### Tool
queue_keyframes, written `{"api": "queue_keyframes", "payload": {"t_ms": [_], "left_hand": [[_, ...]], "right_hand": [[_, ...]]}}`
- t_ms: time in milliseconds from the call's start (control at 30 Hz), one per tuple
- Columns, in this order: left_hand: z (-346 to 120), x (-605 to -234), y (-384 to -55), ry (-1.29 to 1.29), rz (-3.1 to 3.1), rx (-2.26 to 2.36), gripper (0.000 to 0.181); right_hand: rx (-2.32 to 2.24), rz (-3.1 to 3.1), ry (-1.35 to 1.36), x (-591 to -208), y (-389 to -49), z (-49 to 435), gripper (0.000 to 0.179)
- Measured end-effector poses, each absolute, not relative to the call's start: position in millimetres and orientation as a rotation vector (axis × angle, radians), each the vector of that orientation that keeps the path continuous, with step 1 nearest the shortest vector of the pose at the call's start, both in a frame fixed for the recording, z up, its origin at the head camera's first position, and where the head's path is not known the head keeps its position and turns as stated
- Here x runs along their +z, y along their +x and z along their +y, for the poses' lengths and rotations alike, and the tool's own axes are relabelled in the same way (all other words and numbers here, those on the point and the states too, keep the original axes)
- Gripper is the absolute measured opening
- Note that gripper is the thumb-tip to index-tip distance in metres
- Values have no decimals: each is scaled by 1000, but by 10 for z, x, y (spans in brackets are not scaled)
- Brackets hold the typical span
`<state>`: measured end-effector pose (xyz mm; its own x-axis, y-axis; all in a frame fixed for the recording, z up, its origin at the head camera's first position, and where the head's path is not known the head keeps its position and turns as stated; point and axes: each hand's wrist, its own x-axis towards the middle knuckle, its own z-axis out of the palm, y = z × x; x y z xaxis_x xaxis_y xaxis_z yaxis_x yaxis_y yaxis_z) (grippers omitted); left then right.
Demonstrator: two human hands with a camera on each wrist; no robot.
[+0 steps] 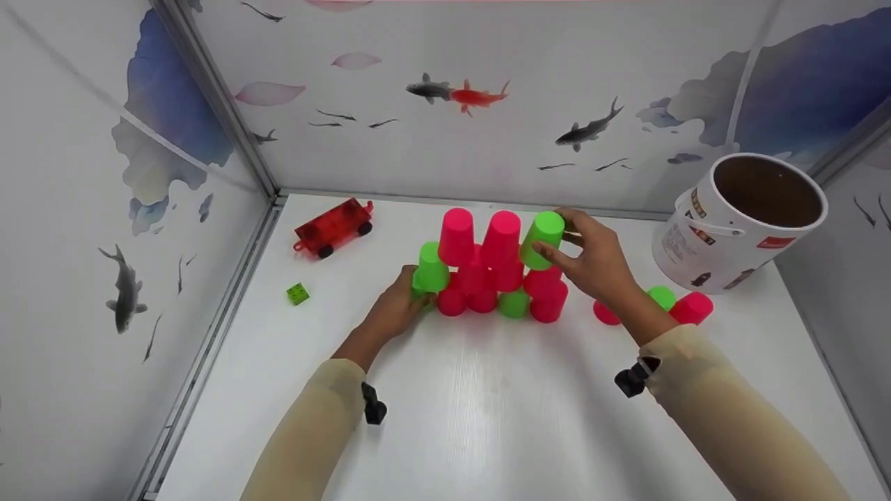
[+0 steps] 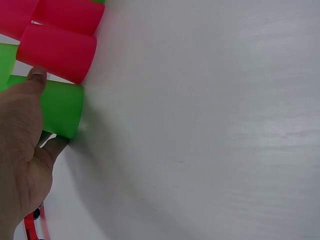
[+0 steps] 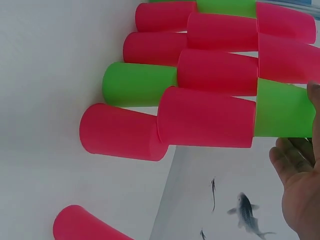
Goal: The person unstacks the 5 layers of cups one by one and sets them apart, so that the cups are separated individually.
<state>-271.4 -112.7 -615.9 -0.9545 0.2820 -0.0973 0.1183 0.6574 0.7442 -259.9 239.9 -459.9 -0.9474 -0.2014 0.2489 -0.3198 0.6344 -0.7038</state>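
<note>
Plastic cups stand upside down in a stepped, three-tier stack on the white table. At the top right, my right hand [image 1: 595, 257] pinches a green cup [image 1: 543, 240] between thumb and fingers; in the right wrist view its rim meets the base of a pink-red cup [image 3: 207, 117] below. Two pink-red cups, one of them the left cup [image 1: 456, 236], share that top tier. My left hand [image 1: 395, 306] grips the bottom-left green cup [image 2: 62, 107], thumb on one side and fingers on the other. Above that one sits another green cup [image 1: 434, 268] at the middle tier's left end.
Loose cups, among them a pink-red cup [image 1: 692, 307] and a green cup [image 1: 661, 298], lie right of the stack. Behind them stands a white bucket [image 1: 703, 243]. A red toy wagon [image 1: 334, 228] and a small green block [image 1: 297, 293] are at left. Printed panels enclose the table.
</note>
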Motion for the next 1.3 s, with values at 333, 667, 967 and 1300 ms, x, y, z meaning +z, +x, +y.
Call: {"api": "queue_keyframes", "payload": {"t_ms": [333,667,967,1300], "left_hand": [[-1141,-6161,-2724,350,2679,1195,62],[-1128,-6132,-2707,324,2663,1194,62],[-1113,-6140,-2703,305,2656,1189,62],[-1119,-6136,-2694,326,2678,1201,64]], "right_hand": [[1188,-2676,396,-4497,-2528,2615,63],[1186,-2697,260,-4451,-2338,3032,65],[1103,-2723,165,-4562,-2132,3395,66],[1081,-2697,125,-4825,-1902,3617,64]]}}
